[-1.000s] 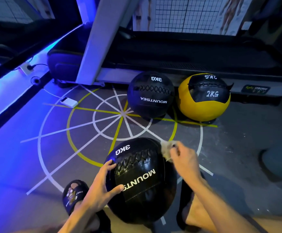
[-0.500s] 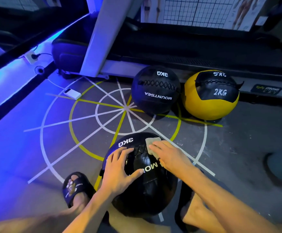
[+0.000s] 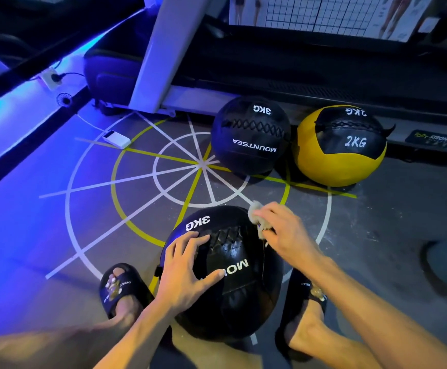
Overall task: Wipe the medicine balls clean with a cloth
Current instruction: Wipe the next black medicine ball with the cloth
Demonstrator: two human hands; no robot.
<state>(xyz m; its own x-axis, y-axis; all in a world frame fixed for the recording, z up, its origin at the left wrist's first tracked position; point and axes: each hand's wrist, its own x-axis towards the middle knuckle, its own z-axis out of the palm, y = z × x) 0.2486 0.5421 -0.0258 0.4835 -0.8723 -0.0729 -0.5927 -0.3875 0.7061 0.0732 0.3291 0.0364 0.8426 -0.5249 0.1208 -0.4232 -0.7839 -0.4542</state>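
You are looking down at a grey gym floor (image 3: pixel 376 262) marked with white and yellow taped circles and spokes, lit blue from the 9 o'clock side.

At 6 o'clock, between your two feet in black slides, sits a black 3KG medicine ball (image 3: pixel 238 288) with white lettering and a laced seam across its top. Your left hand (image 3: pixel 187 272) lies spread on the ball's near left face, fingers relaxed and splayed, thumb reaching toward the lettering; it presses flat and grips nothing. Your right hand (image 3: pixel 283 230) is at the ball's upper right edge, about 1 o'clock on the ball, fingers curled around a small pale cloth (image 3: pixel 257 217). The cloth is bunched, and part of it pokes out past your fingertips, touching the ball's surface.

At 12 o'clock, well apart from the ball you hold, a second black 3KG ball (image 3: pixel 251 137) rests on the floor markings. Just beside it at 1 o'clock sits a yellow and black 2KG ball (image 3: pixel 342 161). Both rest against the base of a treadmill (image 3: pixel 323 75) that runs across the top of the view.

At 10 o'clock a small white power bank (image 3: pixel 117 139) lies on the floor with a thin cable running from it.
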